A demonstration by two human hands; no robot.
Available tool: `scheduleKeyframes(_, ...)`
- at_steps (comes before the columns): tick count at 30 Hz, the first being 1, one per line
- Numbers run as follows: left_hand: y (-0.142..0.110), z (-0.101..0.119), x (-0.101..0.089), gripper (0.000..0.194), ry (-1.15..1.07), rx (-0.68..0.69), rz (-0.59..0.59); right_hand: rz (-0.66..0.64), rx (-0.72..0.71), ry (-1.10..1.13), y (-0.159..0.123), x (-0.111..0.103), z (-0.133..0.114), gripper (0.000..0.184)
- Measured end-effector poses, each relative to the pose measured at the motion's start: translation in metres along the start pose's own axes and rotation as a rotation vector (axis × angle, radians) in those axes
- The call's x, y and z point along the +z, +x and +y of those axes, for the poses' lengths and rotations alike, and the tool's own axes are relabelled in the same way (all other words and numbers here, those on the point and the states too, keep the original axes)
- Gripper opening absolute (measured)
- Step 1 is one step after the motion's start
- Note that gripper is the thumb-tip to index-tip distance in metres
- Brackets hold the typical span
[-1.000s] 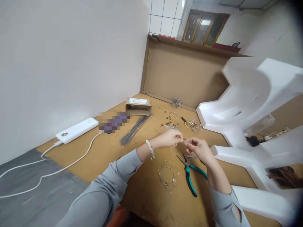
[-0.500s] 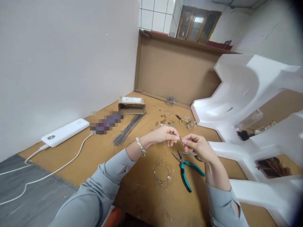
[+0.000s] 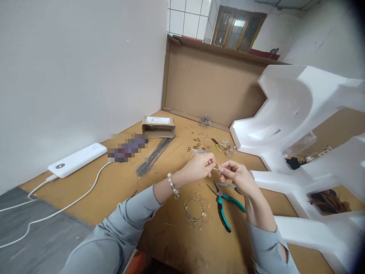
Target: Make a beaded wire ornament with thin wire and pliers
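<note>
My left hand (image 3: 202, 166) and my right hand (image 3: 234, 176) meet fingertip to fingertip above the table, both pinching a tiny gold-coloured piece (image 3: 216, 166). It looks like a small ring or bit of wire, and the fingers cover most of it. Below my right hand lie teal-handled long-nose pliers (image 3: 221, 198) with jaws apart, and beside them a pair of scissors (image 3: 228, 185), partly hidden by that hand. Under my left wrist a wire ring with clear beads (image 3: 195, 210) rests flat on the table.
Several dark small rings (image 3: 196, 145) lie beyond my hands, near yellow-handled pliers (image 3: 218, 145) and tangled wire pieces (image 3: 228, 147). A bundle of grey wires (image 3: 156, 156), a small cardboard box (image 3: 158, 127) and a white power bank (image 3: 78, 160) are leftward. White foam (image 3: 285, 114) stands at right.
The camera view has shifted, moving the scene left in the picture. My left hand has turned and closed nearer to my right fingertips; the tiny piece stays between them.
</note>
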State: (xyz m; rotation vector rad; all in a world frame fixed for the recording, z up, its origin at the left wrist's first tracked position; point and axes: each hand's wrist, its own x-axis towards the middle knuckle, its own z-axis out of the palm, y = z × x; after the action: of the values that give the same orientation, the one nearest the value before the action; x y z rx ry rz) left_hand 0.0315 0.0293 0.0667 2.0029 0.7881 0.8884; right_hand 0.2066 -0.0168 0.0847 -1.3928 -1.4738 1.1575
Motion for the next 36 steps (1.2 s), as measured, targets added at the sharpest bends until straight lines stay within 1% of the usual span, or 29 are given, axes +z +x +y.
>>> scheduleKeyframes(3, 0.000, 0.005, 0.000, 0.008, 0.016, 0.008, 0.036, -0.003, 0.003, 0.027, 0.000, -0.001, 0.001, 0.029)
scheduleKeyframes(6, 0.001, 0.007, -0.002, 0.008, -0.079, -0.019, 0.027, 0.001, 0.001, 0.058, 0.000, -0.002, 0.001, 0.028)
scheduleKeyframes(8, 0.002, 0.008, -0.005, 0.008, -0.223, -0.065, -0.036, -0.010, 0.008, 0.078, -0.002, -0.003, 0.000, 0.027)
scheduleKeyframes(10, 0.003, 0.009, -0.011, 0.010, -0.363, -0.098, -0.148, -0.041, 0.030, 0.082, -0.004, -0.006, -0.002, 0.027)
scheduleKeyframes(12, 0.004, 0.010, -0.021, 0.014, -0.413, -0.111, -0.252, -0.065, 0.054, 0.061, -0.007, -0.008, -0.005, 0.027)
scheduleKeyframes(13, 0.004, 0.011, -0.025, 0.016, -0.398, -0.127, -0.281, -0.065, 0.064, 0.044, -0.009, -0.009, -0.007, 0.027)
scheduleKeyframes(16, 0.004, 0.013, -0.037, 0.021, -0.319, -0.155, -0.262, -0.041, 0.087, -0.005, -0.013, -0.009, -0.014, 0.029)
scheduleKeyframes(19, 0.004, 0.013, -0.039, 0.021, -0.344, -0.153, -0.247, -0.029, 0.091, -0.025, -0.016, -0.006, -0.018, 0.029)
scheduleKeyframes(23, 0.003, 0.010, -0.030, 0.026, -0.463, -0.139, -0.316, -0.023, 0.065, -0.024, -0.015, -0.002, -0.016, 0.029)
scheduleKeyframes(25, 0.003, 0.009, -0.023, 0.027, -0.490, -0.141, -0.331, -0.036, 0.046, -0.031, -0.014, 0.001, -0.014, 0.030)
scheduleKeyframes(27, 0.002, 0.009, -0.017, 0.026, -0.492, -0.159, -0.285, -0.034, 0.027, -0.011, -0.012, 0.003, -0.013, 0.031)
scheduleKeyframes(31, 0.000, 0.011, -0.011, 0.024, -0.407, -0.187, -0.182, 0.024, -0.024, 0.084, -0.014, 0.009, -0.011, 0.036)
scheduleKeyframes(36, -0.001, 0.014, -0.011, 0.021, -0.389, -0.192, -0.186, 0.044, -0.087, 0.080, -0.017, 0.013, -0.010, 0.038)
